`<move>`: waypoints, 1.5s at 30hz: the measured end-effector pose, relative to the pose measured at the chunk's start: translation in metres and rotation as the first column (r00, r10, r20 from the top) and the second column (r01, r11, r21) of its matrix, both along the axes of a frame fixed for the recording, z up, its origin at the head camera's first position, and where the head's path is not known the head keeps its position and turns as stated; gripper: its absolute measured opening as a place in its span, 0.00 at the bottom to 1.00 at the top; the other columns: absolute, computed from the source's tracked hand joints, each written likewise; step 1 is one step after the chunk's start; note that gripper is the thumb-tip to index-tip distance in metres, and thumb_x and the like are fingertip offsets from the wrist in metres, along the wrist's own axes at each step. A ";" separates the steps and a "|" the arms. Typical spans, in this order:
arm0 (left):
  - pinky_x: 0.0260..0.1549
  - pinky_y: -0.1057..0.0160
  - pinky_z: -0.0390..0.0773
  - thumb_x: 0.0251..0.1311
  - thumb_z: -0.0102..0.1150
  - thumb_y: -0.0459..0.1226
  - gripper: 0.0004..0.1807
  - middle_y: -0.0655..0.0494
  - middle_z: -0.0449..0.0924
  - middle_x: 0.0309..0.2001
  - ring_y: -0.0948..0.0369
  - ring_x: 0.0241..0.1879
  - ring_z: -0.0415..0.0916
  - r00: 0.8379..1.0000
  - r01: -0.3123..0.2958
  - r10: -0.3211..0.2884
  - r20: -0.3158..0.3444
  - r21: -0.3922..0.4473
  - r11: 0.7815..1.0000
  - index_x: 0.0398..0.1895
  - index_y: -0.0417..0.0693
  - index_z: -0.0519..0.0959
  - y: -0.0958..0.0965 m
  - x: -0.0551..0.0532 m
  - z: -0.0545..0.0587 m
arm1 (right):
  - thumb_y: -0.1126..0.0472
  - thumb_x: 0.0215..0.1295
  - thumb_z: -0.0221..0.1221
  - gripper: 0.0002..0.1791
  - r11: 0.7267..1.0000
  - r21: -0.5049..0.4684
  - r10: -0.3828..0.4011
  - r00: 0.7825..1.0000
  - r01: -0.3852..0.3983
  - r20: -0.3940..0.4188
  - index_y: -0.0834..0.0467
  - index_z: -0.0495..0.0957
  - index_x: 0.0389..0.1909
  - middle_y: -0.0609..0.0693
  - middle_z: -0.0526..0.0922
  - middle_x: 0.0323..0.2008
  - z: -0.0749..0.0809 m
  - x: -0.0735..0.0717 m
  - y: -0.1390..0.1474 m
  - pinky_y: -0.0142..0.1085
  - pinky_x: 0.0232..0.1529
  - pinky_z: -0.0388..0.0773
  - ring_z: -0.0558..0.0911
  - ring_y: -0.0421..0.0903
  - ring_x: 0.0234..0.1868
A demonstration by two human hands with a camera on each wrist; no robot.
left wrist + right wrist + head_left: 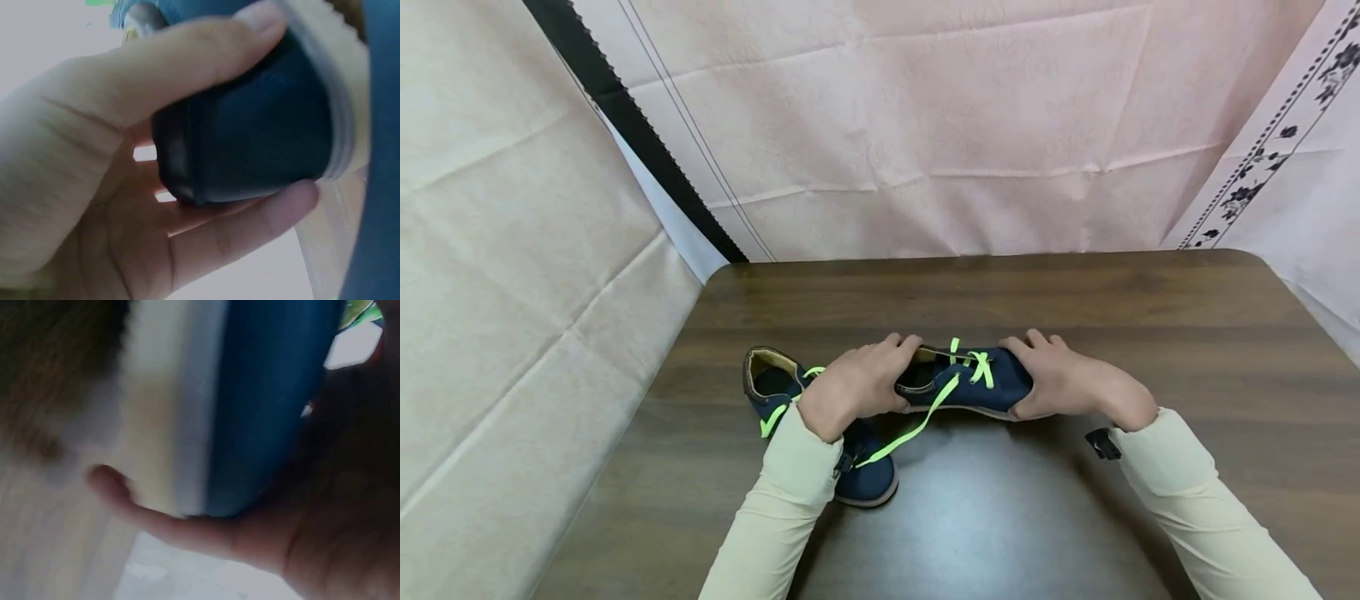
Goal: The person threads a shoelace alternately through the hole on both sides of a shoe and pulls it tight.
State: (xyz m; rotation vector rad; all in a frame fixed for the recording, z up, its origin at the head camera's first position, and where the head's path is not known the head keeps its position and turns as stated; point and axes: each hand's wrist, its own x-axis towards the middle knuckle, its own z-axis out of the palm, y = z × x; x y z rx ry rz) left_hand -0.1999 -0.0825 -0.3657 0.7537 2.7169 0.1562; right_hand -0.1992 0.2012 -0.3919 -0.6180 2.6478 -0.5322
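Note:
A navy sneaker [1000,392] with neon-yellow laces [925,421] lies lengthwise between both hands, its toe pointing right. At its heel, my left hand [861,379] holds on; in the left wrist view the thumb and fingers wrap the dark heel [256,131]. My right hand [1063,379] grips the toe end, and the right wrist view shows blurred fingers around the pale sole edge [156,437]. One loose lace hangs toward a second navy sneaker [868,479], which sits at an angle under my left wrist. That forearm hides its middle.
A brown wooden table [1187,317] with rounded far corners carries both sneakers. Pale pinkish cloth [962,125] hangs behind the table, and more cloth [512,292] drapes at the left. A small black tag [1102,444] shows at the right cuff.

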 end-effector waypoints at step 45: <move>0.62 0.36 0.74 0.78 0.56 0.51 0.30 0.45 0.75 0.71 0.44 0.68 0.75 0.940 -0.338 0.339 0.036 -0.023 0.941 0.75 0.46 0.72 -0.071 -0.001 0.043 | 0.57 0.74 0.67 0.38 0.895 -0.395 -0.246 0.968 0.208 -0.048 0.61 0.63 0.79 0.67 0.63 0.76 -0.021 -0.052 0.020 0.66 0.73 0.56 0.61 0.67 0.77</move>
